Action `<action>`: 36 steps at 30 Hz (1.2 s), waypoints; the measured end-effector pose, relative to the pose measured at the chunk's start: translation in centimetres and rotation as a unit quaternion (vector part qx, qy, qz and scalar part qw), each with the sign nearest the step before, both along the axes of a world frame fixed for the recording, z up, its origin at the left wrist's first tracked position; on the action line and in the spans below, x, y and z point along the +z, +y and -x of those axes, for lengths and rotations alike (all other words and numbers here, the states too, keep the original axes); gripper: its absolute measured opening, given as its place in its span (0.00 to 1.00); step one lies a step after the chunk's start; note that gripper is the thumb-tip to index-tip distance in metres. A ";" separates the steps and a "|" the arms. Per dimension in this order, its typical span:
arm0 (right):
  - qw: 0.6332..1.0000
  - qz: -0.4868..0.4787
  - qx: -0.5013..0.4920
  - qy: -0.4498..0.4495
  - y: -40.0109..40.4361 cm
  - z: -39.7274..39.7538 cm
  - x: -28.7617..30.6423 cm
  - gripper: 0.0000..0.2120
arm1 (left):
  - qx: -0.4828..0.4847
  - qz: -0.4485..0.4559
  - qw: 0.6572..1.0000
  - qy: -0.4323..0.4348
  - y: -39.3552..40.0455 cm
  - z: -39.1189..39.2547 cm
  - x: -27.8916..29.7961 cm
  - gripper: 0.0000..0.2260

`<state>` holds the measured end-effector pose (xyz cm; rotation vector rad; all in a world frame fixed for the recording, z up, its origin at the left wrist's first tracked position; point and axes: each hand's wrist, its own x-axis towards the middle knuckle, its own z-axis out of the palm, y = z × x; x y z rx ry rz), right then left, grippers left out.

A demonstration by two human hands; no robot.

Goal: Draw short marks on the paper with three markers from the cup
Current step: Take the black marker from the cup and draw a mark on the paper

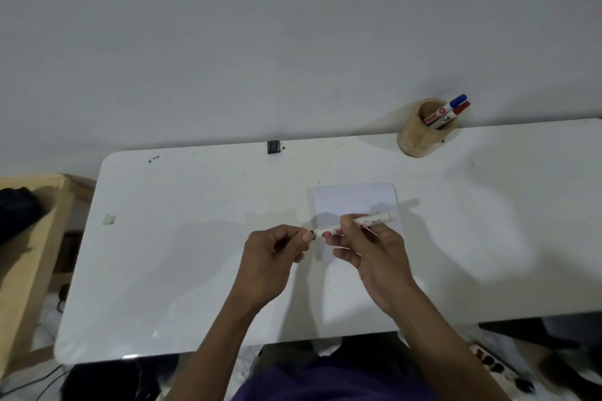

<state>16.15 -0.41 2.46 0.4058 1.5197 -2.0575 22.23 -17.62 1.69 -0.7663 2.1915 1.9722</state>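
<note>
My right hand (368, 251) grips a white marker (374, 221) by its barrel, held level just above the near edge of the white paper (355, 202). My left hand (277, 254) pinches the marker's black end at the left; whether the cap is on or off I cannot tell. At the table's far right stands a tan cup (420, 133), holding a blue-capped marker (456, 100) and a red-capped marker (461, 107).
The white table (195, 254) meets a grey wall at the back. A small black clip (273, 146) sits on the far edge. A wooden shelf (32, 238) stands at the left, and a power strip (498, 368) lies on the floor at the right.
</note>
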 end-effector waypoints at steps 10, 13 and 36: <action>0.999 0.023 -0.023 -0.002 0.6 4.3 -1.6 0.05 | 0.051 -0.006 0.997 -0.062 -0.9 2.2 -1.4 0.08; 1.000 0.002 -0.014 0.010 1.1 5.5 -1.9 0.04 | 0.050 0.069 0.994 -0.066 -1.1 3.1 -2.3 0.04; 0.974 -0.115 0.040 0.190 2.2 9.0 -5.4 0.10 | 0.119 0.490 0.863 -0.016 0.4 6.4 -5.4 0.17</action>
